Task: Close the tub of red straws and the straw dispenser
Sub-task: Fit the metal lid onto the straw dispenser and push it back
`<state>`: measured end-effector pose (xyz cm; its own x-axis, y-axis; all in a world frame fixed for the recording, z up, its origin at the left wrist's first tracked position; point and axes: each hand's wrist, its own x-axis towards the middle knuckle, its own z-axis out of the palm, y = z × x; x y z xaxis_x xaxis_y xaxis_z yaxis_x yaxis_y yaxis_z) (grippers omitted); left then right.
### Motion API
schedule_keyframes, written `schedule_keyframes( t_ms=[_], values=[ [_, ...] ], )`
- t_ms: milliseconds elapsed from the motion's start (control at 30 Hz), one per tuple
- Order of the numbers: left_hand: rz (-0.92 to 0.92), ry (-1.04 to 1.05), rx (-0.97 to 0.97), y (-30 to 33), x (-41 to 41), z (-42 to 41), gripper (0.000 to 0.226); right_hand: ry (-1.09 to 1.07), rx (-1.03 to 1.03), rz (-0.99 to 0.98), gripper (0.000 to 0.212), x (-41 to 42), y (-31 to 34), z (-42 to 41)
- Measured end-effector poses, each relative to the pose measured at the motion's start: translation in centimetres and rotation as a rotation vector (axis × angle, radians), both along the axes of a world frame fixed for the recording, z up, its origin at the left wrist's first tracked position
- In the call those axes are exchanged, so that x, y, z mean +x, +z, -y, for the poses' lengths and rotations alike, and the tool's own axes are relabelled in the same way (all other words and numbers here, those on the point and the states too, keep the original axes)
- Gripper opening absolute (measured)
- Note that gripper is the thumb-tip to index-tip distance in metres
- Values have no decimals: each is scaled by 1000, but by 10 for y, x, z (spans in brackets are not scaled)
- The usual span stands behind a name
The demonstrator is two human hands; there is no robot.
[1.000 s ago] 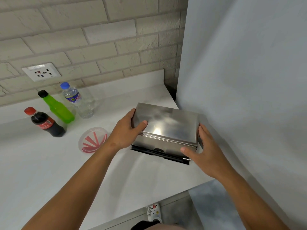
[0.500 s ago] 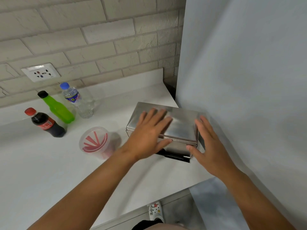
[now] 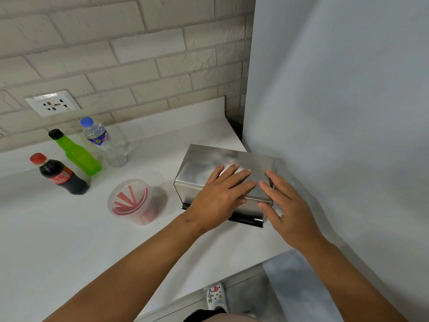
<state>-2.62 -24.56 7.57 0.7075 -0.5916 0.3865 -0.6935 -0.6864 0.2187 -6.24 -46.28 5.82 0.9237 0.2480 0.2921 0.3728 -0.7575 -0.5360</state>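
Dispenser (image 3: 209, 163) pressed flat at the counter's (image 3: 58, 240) right end.
Left hand (image 3: 219, 196) and right hand (image 3: 284, 205) are spread open on its lid; the lidded tub (image 3: 130, 201) is seen just left.

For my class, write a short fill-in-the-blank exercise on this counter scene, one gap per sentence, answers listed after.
1. The left hand lies flat on top of the metal straw ______.
2. The tub of straws holds straws coloured ______.
3. The water bottle has a ______ cap.
4. The green bottle stands between the water bottle and the ______ bottle with the red cap.

Missing words: dispenser; red; blue; cola
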Motion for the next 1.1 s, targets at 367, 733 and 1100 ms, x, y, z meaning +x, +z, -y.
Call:
schedule_keyframes(
  t_ms=[367,733,1100],
  values=[
    [-162,356,-377,-9,3,-60,39,65,-5,15,44,23,24,-29],
    [-569,510,-714,-30,12,-97,51,293,-363,-136,57,95,41,-114],
    [-592,540,-745,-35,17,-94,47,303,-465,-215,61,119,40,-140]
  ],
)
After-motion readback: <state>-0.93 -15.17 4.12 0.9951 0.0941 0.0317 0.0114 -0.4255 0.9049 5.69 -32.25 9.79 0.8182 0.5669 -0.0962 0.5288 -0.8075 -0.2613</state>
